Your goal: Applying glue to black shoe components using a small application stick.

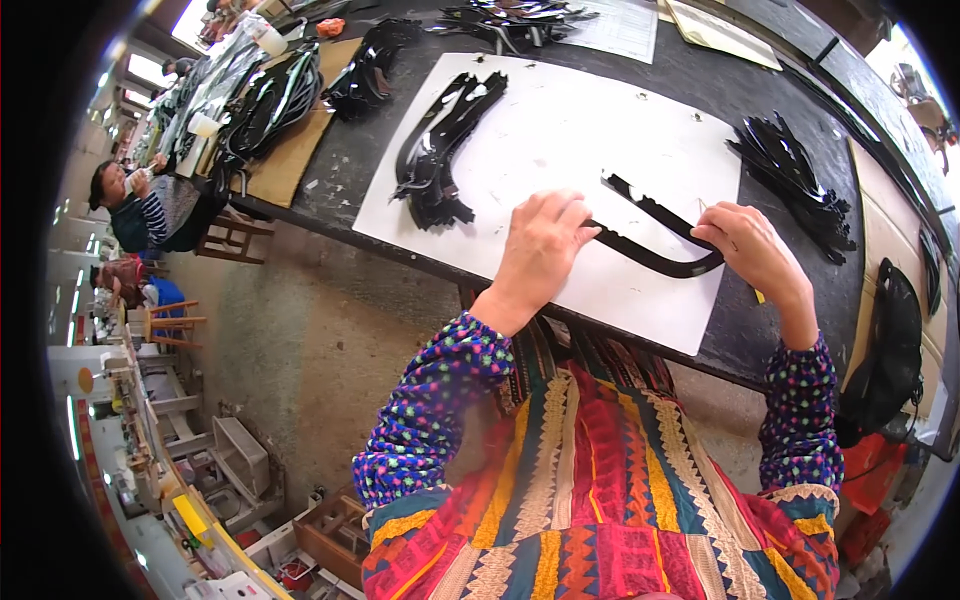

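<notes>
Over a white board (560,110), my left hand (545,240) pinches one end of a curved glossy black strip (660,262). My right hand (745,245) is closed on the strip's bent right side. A second black length (650,205) with a ragged tip runs up-left from the right fingers; whether it is part of the same strip I cannot tell. On the board's left lies a bundle of similar black strips (440,150) with jagged ends. Another bundle of black strips (795,185) rests on the dark table, right of the board.
The dark table (400,100) holds more black strips (515,22) at the back and piles (275,100) on cardboard at the left. A black bag (885,350) sits at the right edge. Beyond the table's left end, a person (150,210) sits near a wooden stool (235,238).
</notes>
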